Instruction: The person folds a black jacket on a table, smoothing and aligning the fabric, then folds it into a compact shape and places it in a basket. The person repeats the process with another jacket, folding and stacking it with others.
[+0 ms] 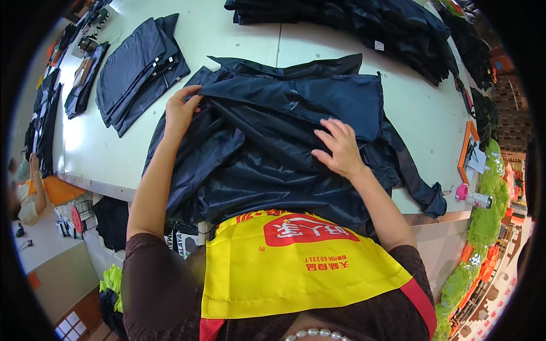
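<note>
Shiny navy jacket (273, 165) spread mid-table (219, 37). Left hand (181, 111) at its 10 o'clock: thumb and fingers pinched on fabric edge. Right hand (341, 150), 3 o'clock: fingers loosely spread over fabric, gripping nothing. Dark garment pile (364, 25) at 1.

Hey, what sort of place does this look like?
Most likely a garment workshop: a dark garment lies spread on a broad pale table, with a stack of dark pieces to its left and what looks like bright green fabric heaped at right.
</note>
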`<state>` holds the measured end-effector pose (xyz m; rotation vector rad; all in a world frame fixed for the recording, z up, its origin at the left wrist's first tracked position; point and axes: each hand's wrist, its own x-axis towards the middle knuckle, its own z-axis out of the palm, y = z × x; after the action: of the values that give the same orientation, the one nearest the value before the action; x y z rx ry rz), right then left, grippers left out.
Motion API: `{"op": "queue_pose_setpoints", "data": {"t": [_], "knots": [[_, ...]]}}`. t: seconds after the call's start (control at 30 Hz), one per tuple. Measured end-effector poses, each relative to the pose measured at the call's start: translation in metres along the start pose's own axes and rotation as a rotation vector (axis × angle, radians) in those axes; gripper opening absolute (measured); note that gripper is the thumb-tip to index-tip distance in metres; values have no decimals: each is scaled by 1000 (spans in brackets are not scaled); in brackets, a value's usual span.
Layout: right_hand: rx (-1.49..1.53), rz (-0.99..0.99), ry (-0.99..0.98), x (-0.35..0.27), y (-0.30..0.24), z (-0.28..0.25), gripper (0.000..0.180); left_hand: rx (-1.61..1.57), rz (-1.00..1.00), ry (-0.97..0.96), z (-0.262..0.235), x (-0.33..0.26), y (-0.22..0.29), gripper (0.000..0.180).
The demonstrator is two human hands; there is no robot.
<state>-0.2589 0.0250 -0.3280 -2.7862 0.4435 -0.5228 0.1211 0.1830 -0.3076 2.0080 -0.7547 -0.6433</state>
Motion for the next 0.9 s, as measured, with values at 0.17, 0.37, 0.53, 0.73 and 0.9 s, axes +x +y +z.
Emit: {"op": "queue_pose_setpoints", "data": {"t": [0.17,0.37,0.53,0.73,0.9], "knots": [[103,-109,-127,-15,-33,29,34,-510,21,-38,19,-11,11,24],[36,-244,75,-18,-47,4,16,562,852,-19,-21,17,17,13],[21,8,-280,-25,-60,34,44,1025,651,192,9,33,-22,20],[132,35,-66,-21,-39,16,43,474,1094,-40,120,-57,50,26],[-349,173,61,-6,19,7,22,719,957,-332,148,-98,17,64]]}}
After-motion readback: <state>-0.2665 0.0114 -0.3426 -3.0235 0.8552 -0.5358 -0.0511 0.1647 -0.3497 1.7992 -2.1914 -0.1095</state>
